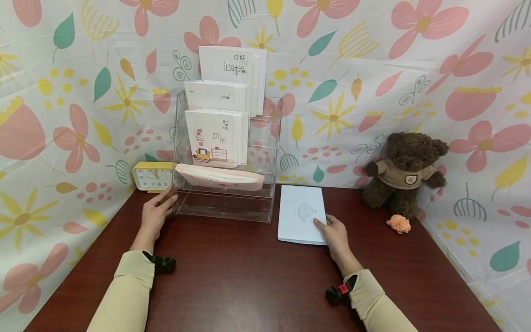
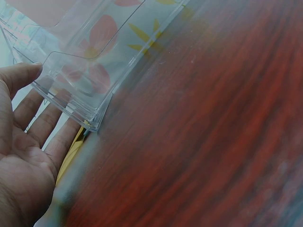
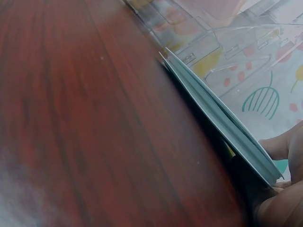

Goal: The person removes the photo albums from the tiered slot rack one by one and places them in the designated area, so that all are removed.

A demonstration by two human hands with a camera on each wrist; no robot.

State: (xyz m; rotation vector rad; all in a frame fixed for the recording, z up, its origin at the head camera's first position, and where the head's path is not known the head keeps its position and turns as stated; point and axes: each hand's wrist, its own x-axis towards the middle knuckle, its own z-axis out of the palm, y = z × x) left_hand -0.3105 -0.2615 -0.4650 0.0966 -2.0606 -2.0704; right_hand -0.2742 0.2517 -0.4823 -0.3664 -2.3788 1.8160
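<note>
Two arms in pale sleeves (image 1: 128, 288) reach forward over the dark red surface (image 1: 232, 276), well apart, each slanting inward from the lower edge of the head view, with a black strap (image 1: 159, 262) at each wrist.

The left hand (image 1: 156, 213) is at the near left corner of the clear rack (image 1: 224, 213), palm turned inward. Its fingers are loosely extended and slightly spread along the outer side, and its thumb lies at the front edge; it touches the rack with no firm grip showing.

The right hand (image 1: 335, 235) is nearly closed on the right edge of the pale blue notebook (image 1: 296, 223), thumb on the cover and fingers underneath, with the wrist bent toward the left.

The notebook is just right of the rack, cover up, its near edge facing the person. In the right wrist view a dark gap shows beneath that edge; whether the far end touches the surface I cannot tell.

White books (image 1: 213, 138) lean upright in the rack's upper tiers, above a pink item (image 1: 221, 179). A yellow clock (image 1: 152, 177) stands beyond the left hand. A brown bear (image 1: 392, 157) sits at the right, an orange puff (image 1: 399, 224) by its feet.
</note>
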